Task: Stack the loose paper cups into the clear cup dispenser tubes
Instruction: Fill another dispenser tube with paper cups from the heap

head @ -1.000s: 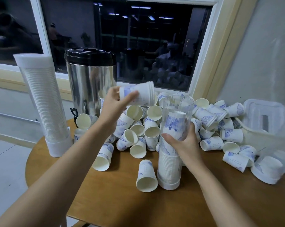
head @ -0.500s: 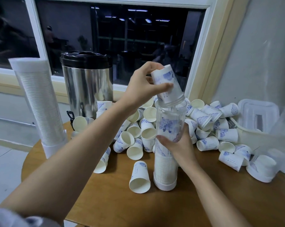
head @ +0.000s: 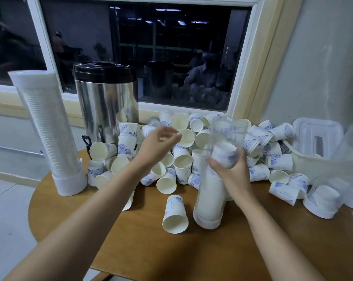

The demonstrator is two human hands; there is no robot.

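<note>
The right hand [head: 231, 171] holds the clear dispenser tube [head: 226, 134] at its middle, with the fingers curled around it. The tube stands on the wooden tabletop [head: 191, 250], leaning a little, and a stack of cups fills its lower part. The left hand [head: 157, 147] is above the pile of loose paper cups [head: 183, 159], its fingers [head: 172, 132] relaxed and a little apart, holding nothing. One single cup [head: 175, 214] lies just beside the tube's base. A second tube [head: 48, 128], full, stands at the left near a steel urn [head: 106, 104].
</note>
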